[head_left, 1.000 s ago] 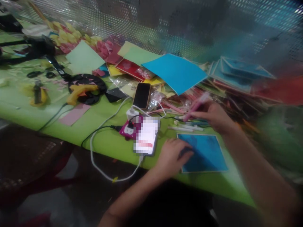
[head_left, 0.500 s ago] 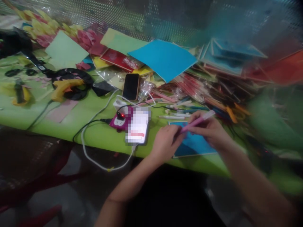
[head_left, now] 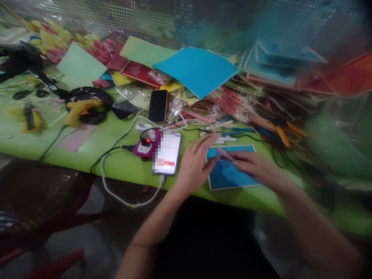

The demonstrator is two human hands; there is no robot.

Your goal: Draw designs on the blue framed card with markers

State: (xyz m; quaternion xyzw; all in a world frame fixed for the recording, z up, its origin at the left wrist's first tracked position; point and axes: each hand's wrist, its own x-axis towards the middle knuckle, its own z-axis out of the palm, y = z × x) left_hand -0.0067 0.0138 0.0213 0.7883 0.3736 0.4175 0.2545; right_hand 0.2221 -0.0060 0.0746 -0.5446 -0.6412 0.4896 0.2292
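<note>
A small blue card (head_left: pixel 232 176) lies on the green table (head_left: pixel 116 162) near its front edge. My right hand (head_left: pixel 255 166) rests over the card and grips a pink pen (head_left: pixel 223 154), tip pointing left. My left hand (head_left: pixel 194 162) hovers at the card's left edge, fingers spread and holding nothing. A lit phone (head_left: pixel 167 153) on a white cable lies just left of that hand.
A dark phone (head_left: pixel 158 105) lies further back. Loose pens (head_left: pixel 226 135) lie behind the card. A large blue sheet (head_left: pixel 197 69) tops piles of coloured paper. A yellow glue gun (head_left: pixel 81 108) and black cables sit at the left. A mesh screen backs the table.
My right hand has brought the pink pen down from behind the card onto it. My left hand touched the pen, then let go and opened. The view has shifted slightly.
</note>
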